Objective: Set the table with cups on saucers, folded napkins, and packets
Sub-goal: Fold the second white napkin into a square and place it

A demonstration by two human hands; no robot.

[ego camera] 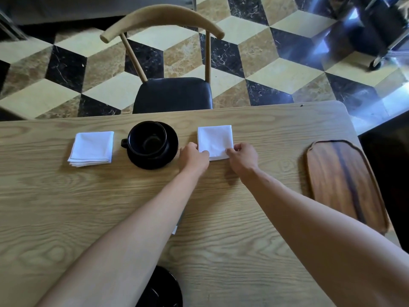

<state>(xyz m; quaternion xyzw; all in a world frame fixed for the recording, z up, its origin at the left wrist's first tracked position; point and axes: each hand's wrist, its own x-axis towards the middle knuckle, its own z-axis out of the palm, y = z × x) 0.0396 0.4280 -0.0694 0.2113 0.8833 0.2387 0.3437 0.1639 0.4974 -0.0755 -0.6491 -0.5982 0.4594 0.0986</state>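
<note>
Folded white cloth napkin [215, 141], square in shape, lies flat on the pale wooden desk [221, 207] toward its far edge, just right of the black cup [147, 138] standing on its black saucer [155, 160]. Both hands meet the napkin at its near edge: the left hand [194, 157] pinches the near left corner, its grip pressed together on the cloth, and the right hand [243, 156] pinches the near right corner in the same way. A second folded white napkin [91, 148] lies on the other side of the cup, apart from the saucer. A dark brown wooden tray [345, 185] sits well to the right of the hands. Part of another black dish [163, 289] shows at the near edge, under the left forearm. Beyond the desk stands a wooden chair with a black seat [172, 95].
</note>
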